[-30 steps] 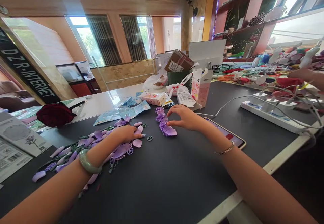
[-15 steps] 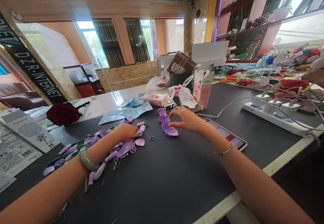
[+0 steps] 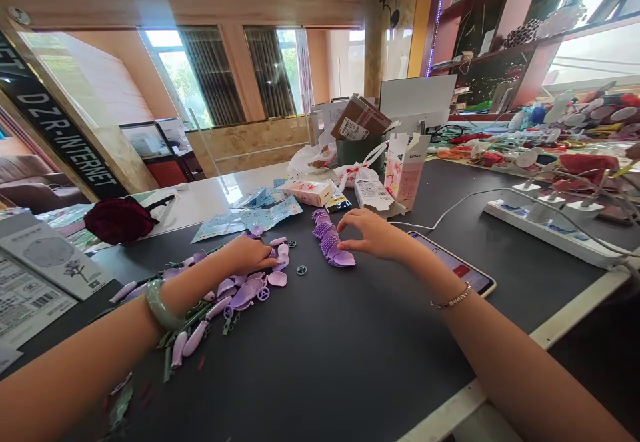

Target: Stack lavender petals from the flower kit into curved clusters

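"Where's the left hand (image 3: 247,256)?"

"Just above the loose lilac plastic petals (image 3: 240,295), fingers together, tips resting on the pile. It's almost where it was half a second ago."

"And the right hand (image 3: 376,235)?"

"Curved, fingers slightly apart, tips touching a row of overlapped petals (image 3: 327,245) on the dark table (image 3: 350,355). That hasn't changed either."

"So what differs?"

"Mainly the view, which has tilted slightly. Farther off, the blue leaflets (image 3: 247,221), pink carton (image 3: 404,169) and power strip (image 3: 545,225) sit slightly shifted."
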Tool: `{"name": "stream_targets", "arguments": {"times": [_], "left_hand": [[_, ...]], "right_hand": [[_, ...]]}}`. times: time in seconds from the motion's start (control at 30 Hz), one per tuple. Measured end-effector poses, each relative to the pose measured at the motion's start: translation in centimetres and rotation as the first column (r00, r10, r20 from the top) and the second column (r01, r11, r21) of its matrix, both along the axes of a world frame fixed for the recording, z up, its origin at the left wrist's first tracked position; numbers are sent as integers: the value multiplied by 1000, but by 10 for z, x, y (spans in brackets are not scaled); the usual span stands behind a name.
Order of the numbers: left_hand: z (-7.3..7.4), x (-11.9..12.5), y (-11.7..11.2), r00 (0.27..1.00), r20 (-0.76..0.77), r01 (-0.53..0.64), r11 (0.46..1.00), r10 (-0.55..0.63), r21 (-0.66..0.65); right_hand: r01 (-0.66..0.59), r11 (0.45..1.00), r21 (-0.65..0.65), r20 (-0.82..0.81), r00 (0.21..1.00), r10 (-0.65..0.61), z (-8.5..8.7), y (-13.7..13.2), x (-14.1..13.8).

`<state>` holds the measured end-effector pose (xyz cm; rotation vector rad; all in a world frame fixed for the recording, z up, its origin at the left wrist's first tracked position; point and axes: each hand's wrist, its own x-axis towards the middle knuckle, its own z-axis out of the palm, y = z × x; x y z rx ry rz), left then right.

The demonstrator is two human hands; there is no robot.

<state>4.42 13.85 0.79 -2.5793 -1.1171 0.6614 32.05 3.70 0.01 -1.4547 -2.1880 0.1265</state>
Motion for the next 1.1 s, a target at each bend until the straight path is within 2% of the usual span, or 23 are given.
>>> {"name": "stream_targets", "arguments": {"times": [0.2, 0.43, 0.67, 0.9, 1.1], "left_hand": [[0, 11, -12, 999, 23, -33, 998, 32, 62], [-7, 34, -24, 990, 83, -119, 992, 115, 42], [-5, 39, -29, 979, 105, -170, 985, 172, -33], [1, 35, -17, 981, 61, -174, 975, 184, -140], [8, 51, -9, 970, 12, -230, 934, 242, -274]], "right_hand": [[16, 1000, -22, 8, 1000, -16, 1, -1, -1], [13, 1000, -28, 26, 1000, -13, 3, -2, -1], [6, 1000, -8, 20, 1000, -6, 8, -4, -3], [-13, 1000, 28, 0, 1000, 13, 7, -4, -4], [-42, 995, 94, -18, 999, 44, 7, -4, -5]]}}
